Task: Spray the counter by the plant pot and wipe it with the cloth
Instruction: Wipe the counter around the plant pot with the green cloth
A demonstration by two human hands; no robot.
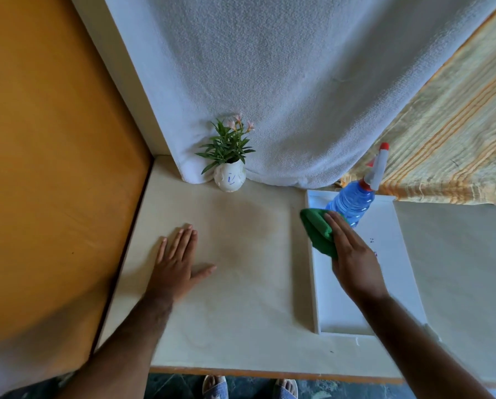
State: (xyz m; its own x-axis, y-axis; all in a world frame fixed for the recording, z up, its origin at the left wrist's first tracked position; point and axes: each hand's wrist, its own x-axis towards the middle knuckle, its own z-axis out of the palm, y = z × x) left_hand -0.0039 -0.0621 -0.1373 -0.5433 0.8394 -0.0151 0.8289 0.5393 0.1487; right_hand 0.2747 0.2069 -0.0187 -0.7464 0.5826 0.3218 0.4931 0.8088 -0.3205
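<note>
Head view: we are resting the left hand [177, 262] flat and empty on the bench [241, 298], the right hand [353, 254] gripping the green cloth [318, 228]; sweeping may be risking toppling the spray bottle [353, 201].

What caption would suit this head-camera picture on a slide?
Right hand presses a green cloth at the white tray by the spray bottle; left hand lies flat near the plant pot.

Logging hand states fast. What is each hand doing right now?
Left hand: open, flat on the counter, holding nothing.
Right hand: fingers extended over the green cloth; grip cannot be told.
</note>
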